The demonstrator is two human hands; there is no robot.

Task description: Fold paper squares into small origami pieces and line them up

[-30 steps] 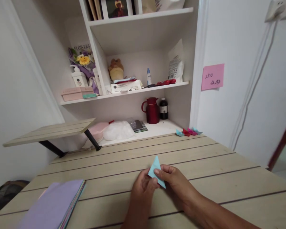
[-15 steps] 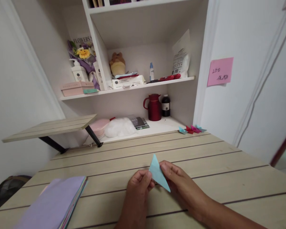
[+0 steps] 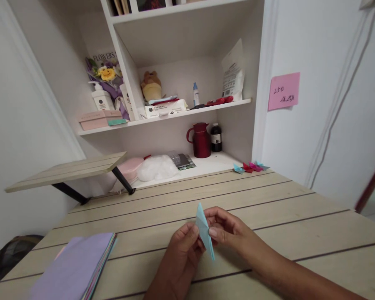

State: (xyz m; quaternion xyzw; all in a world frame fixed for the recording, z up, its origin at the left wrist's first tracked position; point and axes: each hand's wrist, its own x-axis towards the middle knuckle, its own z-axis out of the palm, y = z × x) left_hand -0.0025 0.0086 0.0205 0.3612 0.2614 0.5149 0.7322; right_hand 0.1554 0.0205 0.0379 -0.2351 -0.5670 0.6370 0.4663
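A piece of folded light-blue origami paper (image 3: 203, 228) is held up a little above the table between both hands, tilted with its pointed top away from me. My left hand (image 3: 186, 248) pinches its left side, thumb on the near face. On the right side, my right hand (image 3: 226, 229) grips it between thumb and fingers. Some fingertips are hidden behind the paper. Several small folded paper pieces (image 3: 250, 167) in blue, red and pink stand in a row at the table's far right edge.
At the front left lies a stack of coloured paper (image 3: 73, 266), lilac on top. A small raised wooden shelf (image 3: 68, 168) stands behind it. A dark red jug (image 3: 201, 141) and a dark bottle (image 3: 216, 137) occupy the lower cabinet shelf behind the wooden table (image 3: 287, 233).
The folded blue paper has turned, so that it now shows narrower and its layered edge faces me. My right thumb has come round onto its near side. The view has shifted slightly.
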